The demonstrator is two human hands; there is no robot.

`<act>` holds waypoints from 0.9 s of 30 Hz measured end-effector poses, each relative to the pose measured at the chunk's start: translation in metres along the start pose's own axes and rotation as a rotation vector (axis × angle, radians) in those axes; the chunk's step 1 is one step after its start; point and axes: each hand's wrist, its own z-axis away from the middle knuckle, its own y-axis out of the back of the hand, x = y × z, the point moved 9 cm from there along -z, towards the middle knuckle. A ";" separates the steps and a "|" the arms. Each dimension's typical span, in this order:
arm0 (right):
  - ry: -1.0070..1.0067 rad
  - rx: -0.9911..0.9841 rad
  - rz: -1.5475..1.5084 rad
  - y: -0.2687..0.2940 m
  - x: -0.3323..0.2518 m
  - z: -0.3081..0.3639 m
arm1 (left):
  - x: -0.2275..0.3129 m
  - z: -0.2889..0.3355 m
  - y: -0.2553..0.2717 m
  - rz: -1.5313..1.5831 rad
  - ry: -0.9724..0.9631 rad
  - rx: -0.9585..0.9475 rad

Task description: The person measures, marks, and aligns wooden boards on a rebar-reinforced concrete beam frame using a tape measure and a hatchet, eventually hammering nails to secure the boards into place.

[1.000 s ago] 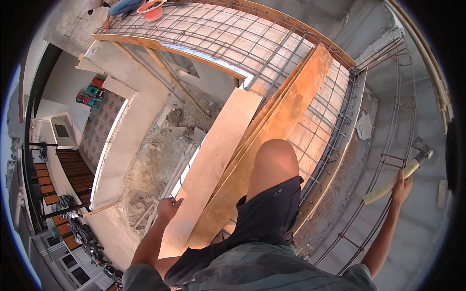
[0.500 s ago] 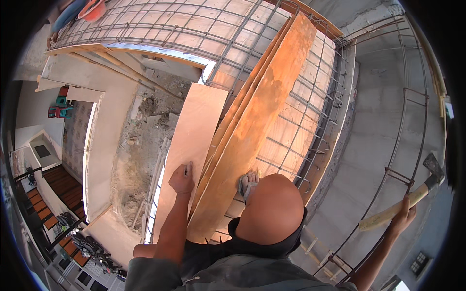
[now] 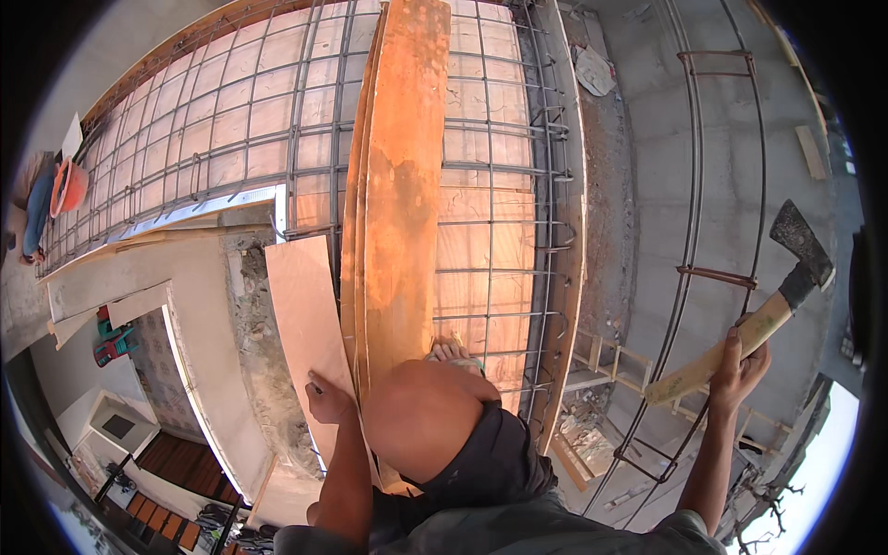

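Note:
My right hand [image 3: 738, 368] grips a hatchet [image 3: 731, 347] by its pale wooden handle, held out to the right with the dark metal head up. My left hand [image 3: 331, 400] is closed and rests on a narrow light plywood strip [image 3: 310, 305]. Whatever its fingers may hold is too small to make out. Just right of that strip lies a stack of long orange-stained boards [image 3: 402, 176], on top of a steel rebar grid [image 3: 490, 166]. My bent knee and sandalled foot [image 3: 453, 351] are by the boards' near end.
Plywood formwork lies under the rebar, bordered by a wooden side board [image 3: 571, 231]. A drop opens at the left, with red and green chairs [image 3: 113, 340] below. A tied rebar cage [image 3: 689, 185] stands at the right. A person in blue with an orange bucket [image 3: 68, 188] is far left.
My view has turned, so the boards now run nearly straight ahead. The hatchet stays in my right hand, its head now higher in the view. My left hand remains on the plywood strip.

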 end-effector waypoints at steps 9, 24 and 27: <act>-0.029 0.083 0.070 0.013 0.027 0.005 | -0.008 0.000 -0.009 -0.043 0.014 -0.020; -0.027 0.133 0.009 0.017 0.023 0.007 | 0.000 -0.011 0.002 0.001 -0.046 0.063; -0.084 0.016 -0.024 0.012 0.002 -0.001 | 0.009 -0.027 0.014 0.013 -0.104 -0.139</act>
